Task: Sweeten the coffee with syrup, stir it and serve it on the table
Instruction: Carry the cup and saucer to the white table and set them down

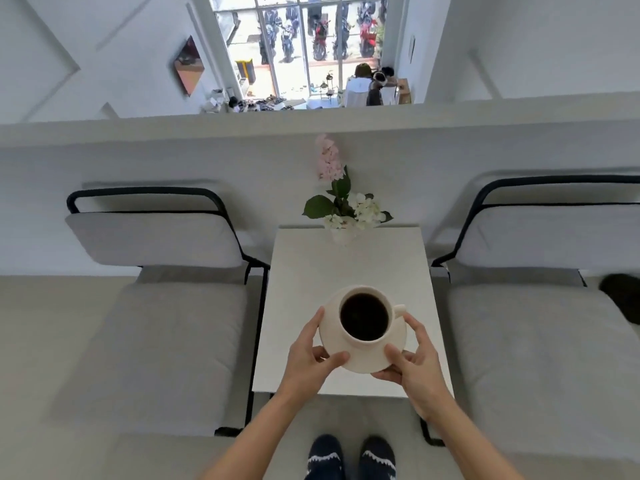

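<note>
Nearest, both bare forearms reach forward over socked feet (351, 457). Each grip is clamped on the saucer (362, 358): left hand (311, 355) at its left rim, right hand (414, 362) at its right rim. Between them sits a cup (365, 317) of black coffee, over the white surface (346, 268). Beyond stands a flower vase (343, 216).

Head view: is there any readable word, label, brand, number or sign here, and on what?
None can be read.
Cup and saucer: plain, no print.
Table and vase: no marks.
Wall picture: blurred, no text made out.
Motorbikes outside the window: too small and blurred for plates or brands.
</note>
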The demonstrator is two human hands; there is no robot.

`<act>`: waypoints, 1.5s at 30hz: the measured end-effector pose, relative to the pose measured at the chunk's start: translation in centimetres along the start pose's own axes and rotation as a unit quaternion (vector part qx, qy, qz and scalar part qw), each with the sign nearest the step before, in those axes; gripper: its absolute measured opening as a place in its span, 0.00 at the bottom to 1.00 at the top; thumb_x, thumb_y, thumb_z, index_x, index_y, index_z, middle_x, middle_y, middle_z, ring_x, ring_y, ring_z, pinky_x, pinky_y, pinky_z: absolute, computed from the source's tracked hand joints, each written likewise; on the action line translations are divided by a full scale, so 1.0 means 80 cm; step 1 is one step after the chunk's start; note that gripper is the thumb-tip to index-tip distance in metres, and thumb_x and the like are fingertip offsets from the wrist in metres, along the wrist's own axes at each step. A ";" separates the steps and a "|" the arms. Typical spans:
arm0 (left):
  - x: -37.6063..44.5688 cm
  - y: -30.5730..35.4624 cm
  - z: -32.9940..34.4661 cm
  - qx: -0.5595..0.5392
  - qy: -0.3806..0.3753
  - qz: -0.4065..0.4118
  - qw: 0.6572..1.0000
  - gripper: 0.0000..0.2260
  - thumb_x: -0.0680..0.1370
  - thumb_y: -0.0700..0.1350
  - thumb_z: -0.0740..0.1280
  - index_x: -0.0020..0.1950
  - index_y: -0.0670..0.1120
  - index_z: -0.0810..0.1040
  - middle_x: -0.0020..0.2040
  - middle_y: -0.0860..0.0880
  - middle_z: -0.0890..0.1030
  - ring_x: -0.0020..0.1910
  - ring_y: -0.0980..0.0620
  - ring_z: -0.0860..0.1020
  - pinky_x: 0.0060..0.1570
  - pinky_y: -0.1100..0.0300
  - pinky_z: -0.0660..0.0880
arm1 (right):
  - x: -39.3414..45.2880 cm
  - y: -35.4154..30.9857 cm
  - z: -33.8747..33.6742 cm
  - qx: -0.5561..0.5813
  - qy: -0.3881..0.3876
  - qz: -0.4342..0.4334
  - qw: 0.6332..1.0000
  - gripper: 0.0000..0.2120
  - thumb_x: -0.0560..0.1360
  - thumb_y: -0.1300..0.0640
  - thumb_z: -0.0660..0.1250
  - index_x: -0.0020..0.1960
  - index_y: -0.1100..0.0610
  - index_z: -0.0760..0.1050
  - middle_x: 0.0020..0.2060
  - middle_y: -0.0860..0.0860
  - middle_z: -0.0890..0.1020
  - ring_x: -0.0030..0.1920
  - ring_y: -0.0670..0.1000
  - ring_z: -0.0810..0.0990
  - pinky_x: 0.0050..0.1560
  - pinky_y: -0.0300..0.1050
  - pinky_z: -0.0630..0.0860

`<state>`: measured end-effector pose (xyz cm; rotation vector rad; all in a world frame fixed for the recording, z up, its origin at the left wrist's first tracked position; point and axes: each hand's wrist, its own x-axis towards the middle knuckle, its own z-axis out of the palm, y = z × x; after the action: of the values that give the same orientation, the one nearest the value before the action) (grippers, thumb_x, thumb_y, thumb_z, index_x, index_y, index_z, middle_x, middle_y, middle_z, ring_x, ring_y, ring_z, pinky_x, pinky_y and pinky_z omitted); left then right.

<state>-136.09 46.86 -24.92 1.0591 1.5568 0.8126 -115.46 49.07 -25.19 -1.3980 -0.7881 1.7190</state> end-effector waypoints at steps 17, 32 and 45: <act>0.165 -0.207 0.047 0.011 -0.020 -0.069 0.997 0.39 0.72 0.38 0.79 0.74 0.61 0.62 0.69 0.64 0.70 0.42 0.59 0.81 0.46 0.64 0.79 | 0.180 0.187 -0.034 -0.014 0.042 0.072 0.996 0.30 0.79 0.67 0.67 0.73 0.41 0.63 0.48 0.63 0.87 0.47 0.63 0.87 0.40 0.50 0.85; 0.227 -0.320 0.057 0.090 -0.027 -0.066 0.993 0.40 0.72 0.38 0.79 0.79 0.51 0.62 0.76 0.52 0.69 0.46 0.55 0.79 0.44 0.72 0.75 | 0.246 0.289 -0.033 -0.095 0.059 0.088 0.990 0.32 0.81 0.64 0.65 0.74 0.38 0.58 0.52 0.62 0.83 0.42 0.54 0.86 0.41 0.51 0.85; 0.238 -0.337 0.058 0.172 -0.040 -0.032 0.984 0.39 0.74 0.39 0.77 0.80 0.44 0.62 0.79 0.49 0.64 0.53 0.52 0.79 0.48 0.73 0.75 | 0.248 0.303 -0.029 -0.152 0.069 0.093 0.982 0.31 0.82 0.60 0.63 0.75 0.36 0.53 0.40 0.59 0.85 0.31 0.55 0.87 0.28 0.44 0.82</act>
<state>-138.92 54.14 -57.33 1.2649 1.6898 0.4603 -119.57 53.65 -55.98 -1.8285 -0.8936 1.6676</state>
